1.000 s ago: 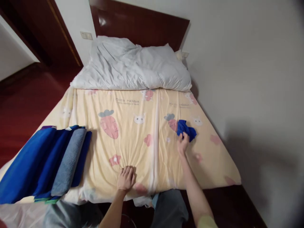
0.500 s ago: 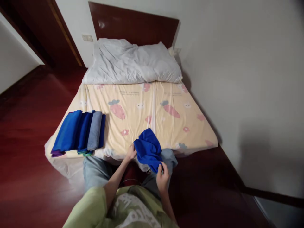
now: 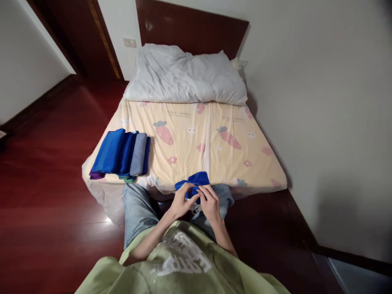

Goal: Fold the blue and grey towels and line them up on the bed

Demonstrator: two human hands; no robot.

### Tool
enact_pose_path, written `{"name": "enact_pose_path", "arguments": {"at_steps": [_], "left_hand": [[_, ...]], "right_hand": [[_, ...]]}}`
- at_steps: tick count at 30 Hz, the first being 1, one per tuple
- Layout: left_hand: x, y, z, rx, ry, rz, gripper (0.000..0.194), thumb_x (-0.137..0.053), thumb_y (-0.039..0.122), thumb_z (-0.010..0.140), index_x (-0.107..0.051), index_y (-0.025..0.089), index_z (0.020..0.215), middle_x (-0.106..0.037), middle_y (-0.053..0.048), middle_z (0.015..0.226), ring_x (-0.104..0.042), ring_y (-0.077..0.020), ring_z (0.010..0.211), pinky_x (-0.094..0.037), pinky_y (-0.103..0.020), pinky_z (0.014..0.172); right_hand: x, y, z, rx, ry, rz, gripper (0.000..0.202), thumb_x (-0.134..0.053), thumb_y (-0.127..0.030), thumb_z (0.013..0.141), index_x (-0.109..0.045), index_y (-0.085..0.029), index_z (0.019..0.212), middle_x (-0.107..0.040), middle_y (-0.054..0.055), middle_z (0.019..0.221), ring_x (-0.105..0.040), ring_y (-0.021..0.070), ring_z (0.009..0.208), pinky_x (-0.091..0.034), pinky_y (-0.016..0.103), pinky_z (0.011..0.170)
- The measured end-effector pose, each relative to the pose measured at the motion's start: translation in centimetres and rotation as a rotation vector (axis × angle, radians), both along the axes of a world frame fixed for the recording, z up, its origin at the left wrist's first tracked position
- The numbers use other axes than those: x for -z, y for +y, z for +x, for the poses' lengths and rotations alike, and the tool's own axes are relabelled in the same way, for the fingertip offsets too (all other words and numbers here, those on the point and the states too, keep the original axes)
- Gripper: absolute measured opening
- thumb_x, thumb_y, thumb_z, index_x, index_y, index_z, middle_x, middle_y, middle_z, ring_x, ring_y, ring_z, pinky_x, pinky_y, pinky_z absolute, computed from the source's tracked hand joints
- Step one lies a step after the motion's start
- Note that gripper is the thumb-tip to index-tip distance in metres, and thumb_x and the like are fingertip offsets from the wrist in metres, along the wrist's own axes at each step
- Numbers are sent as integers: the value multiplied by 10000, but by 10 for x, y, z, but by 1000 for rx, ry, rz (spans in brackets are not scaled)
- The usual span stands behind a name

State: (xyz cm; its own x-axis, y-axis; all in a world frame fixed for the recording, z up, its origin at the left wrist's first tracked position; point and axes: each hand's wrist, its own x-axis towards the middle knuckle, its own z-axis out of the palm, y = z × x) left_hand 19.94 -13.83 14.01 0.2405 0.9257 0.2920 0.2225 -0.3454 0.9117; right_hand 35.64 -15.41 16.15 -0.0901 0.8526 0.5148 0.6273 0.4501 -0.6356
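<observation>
A crumpled blue towel [image 3: 198, 178] lies at the bed's near edge, over my lap. My left hand [image 3: 183, 201] is closed on its near left part, thumb and fingers bent toward each other. Close beside it, my right hand [image 3: 209, 203] pinches the same cloth with curled fingers. The two hands almost meet, and they hide the towel's near middle. To the left on the bed, folded blue towels [image 3: 109, 151] lie in a row with a rolled grey towel [image 3: 138, 154]. Purple and green edges show beneath them.
The bed [image 3: 190, 143] has a yellow sheet with carrot prints. A large white pillow or quilt [image 3: 186, 77] lies against the dark headboard [image 3: 196, 28]. A wall [image 3: 321, 102] runs along the right, and dark red floor [image 3: 55, 196] stretches to the left.
My hands have come together from the towel's two sides, and the towel is now bunched smaller between them. The view has shifted, so the bed sits further right.
</observation>
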Motion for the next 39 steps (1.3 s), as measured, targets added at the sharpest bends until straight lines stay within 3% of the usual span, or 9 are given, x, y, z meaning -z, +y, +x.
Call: {"name": "enact_pose_path", "arguments": {"at_steps": [3, 7, 12, 17, 22, 26, 31, 35, 39], "left_hand": [[-3, -2, -5, -41, 51, 67, 138, -547, 233, 972, -620, 201, 1085, -667, -72, 1045, -647, -191, 980, -534, -337, 908], [-7, -1, -22, -105, 177, 117, 194, -525, 107, 882, -628, 203, 1016, -632, -61, 1011, -641, -186, 942, -530, -313, 871], [-15, 10, -38, -93, 335, 166, 244, -505, 95, 876, -642, 213, 1040, -621, -66, 1064, -634, -187, 943, -532, -309, 846], [-12, 28, -65, -203, 377, 205, 281, -475, 127, 940, -652, 209, 1143, -631, -80, 1136, -647, -182, 992, -541, -318, 898], [-19, 43, -108, -360, 428, 305, 309, -448, 119, 963, -685, 192, 1149, -664, -92, 1109, -658, -184, 989, -546, -326, 903], [-53, 49, -128, -478, 431, 431, 274, -471, 132, 970, -726, 199, 1044, -701, -69, 1020, -676, -165, 950, -549, -280, 861], [-127, 41, -125, -472, 380, 584, 266, -477, 151, 985, -739, 191, 1000, -710, -54, 968, -687, -137, 897, -557, -247, 800], [-172, 27, -115, -502, 398, 709, 230, -516, 188, 988, -743, 219, 1004, -694, -45, 964, -688, -149, 907, -590, -281, 798], [-196, 17, -116, -577, 416, 940, 306, -562, 101, 946, -728, 294, 1116, -654, -18, 1144, -676, -125, 860, -606, -295, 716]], "right_hand": [[-4, -2, 0, -18, -18, -17, 256, -489, -212, 1032, -729, -196, 1120, -699, 85, 920, -692, 194, 871, -583, 318, 845], [-5, -4, 6, -91, -95, -32, 290, -474, -190, 1037, -718, -209, 1192, -724, 91, 1014, -702, 195, 958, -565, 333, 939], [-12, -5, 9, -101, -109, 40, 302, -490, -176, 1028, -728, -220, 1209, -741, 82, 994, -719, 184, 935, -575, 311, 916], [-19, -6, 18, 70, -72, 167, 275, -524, -183, 1013, -751, -222, 1163, -751, 86, 959, -726, 192, 886, -584, 319, 889], [-11, -5, 33, 177, -40, 199, 255, -526, -234, 1015, -767, -207, 1096, -748, 100, 927, -721, 202, 869, -580, 336, 891], [0, -4, 37, 205, -5, 187, 275, -500, -230, 1015, -764, -208, 1090, -746, 104, 934, -715, 203, 882, -574, 349, 892], [21, 5, 33, 239, 41, 183, 291, -472, -191, 993, -748, -214, 1080, -750, 106, 1000, -705, 219, 957, -557, 384, 921], [58, 13, 26, 287, 9, 49, 258, -474, -203, 966, -710, -191, 1070, -738, 114, 997, -694, 231, 939, -562, 374, 870], [102, 17, 20, 234, -45, -82, 181, -496, -246, 954, -663, -203, 1009, -714, 98, 909, -672, 220, 826, -550, 324, 758]]}}
